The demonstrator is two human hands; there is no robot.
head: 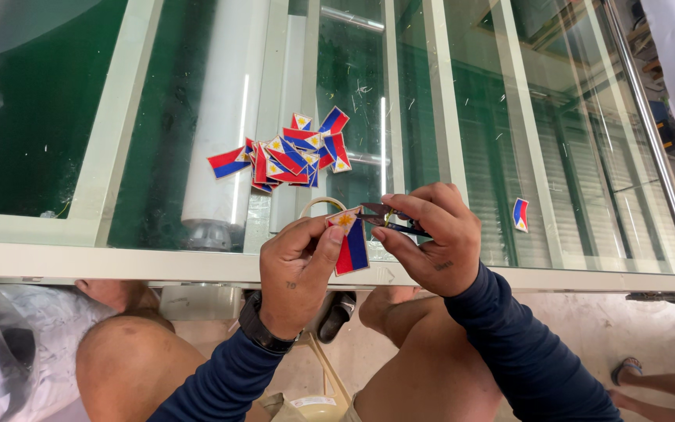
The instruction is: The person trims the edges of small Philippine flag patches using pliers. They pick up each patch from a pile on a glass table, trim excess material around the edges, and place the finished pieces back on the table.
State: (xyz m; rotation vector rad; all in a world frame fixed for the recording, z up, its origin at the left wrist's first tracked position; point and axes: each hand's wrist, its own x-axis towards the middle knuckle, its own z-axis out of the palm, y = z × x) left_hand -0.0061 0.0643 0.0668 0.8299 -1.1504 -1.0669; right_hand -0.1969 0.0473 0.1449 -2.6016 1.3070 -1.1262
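The left hand (297, 273) pinches a flag patch (351, 248). The right hand (431, 242) grips small snips (388, 219) at the patch's top edge. More patches (287, 156) lie piled on the glass table (447, 117).

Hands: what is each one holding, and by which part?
Left hand pinches a flag patch by its left edge. Right hand grips small black snips around the handles, blades at the patch's top.

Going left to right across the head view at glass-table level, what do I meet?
Pile of red, blue and white flag patches → left hand pinching one flag patch → right hand gripping small black thread snips → lone flag patch on the glass table.
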